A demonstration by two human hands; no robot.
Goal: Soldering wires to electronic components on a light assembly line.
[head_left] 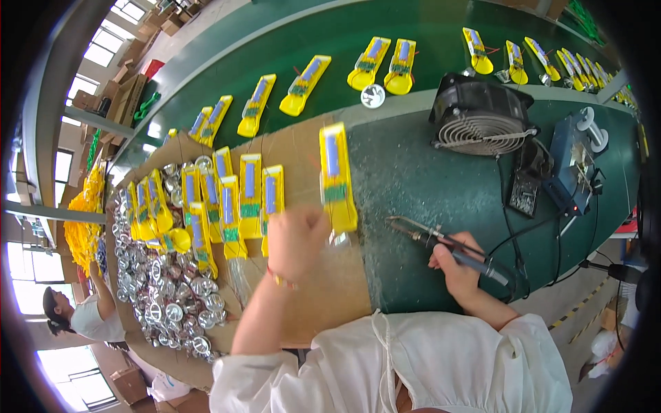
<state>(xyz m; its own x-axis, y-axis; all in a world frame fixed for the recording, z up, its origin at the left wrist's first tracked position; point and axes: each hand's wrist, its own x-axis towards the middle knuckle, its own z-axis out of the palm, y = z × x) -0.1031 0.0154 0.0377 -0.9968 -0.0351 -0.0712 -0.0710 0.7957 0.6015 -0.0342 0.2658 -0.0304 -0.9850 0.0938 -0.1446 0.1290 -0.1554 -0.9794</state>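
Observation:
My right hand (pixel 460 267) is closed round the handle of a soldering iron (pixel 475 260), whose metal tip points left over the green mat. My left hand (pixel 297 242) is curled into a fist and slightly blurred above the brown cardboard (pixel 337 286). Whatever it may hold is hidden. Just right of the fist lies a yellow plastic housing (pixel 339 217), open side up, with a blue cell and a small green circuit board inside. Left of the fist, several similar yellow housings (pixel 249 189) lie partly on a heap of silvery round reflector cups (pixel 174 312).
A black fan (pixel 475 113) with a round grille stands at the back right. Beside it are a blue soldering station (pixel 570 165), a solder spool (pixel 593 129) and cables. More housings (pixel 299 86) line the green belt (pixel 227 141) beyond. Another person (pixel 86 313) works at far left.

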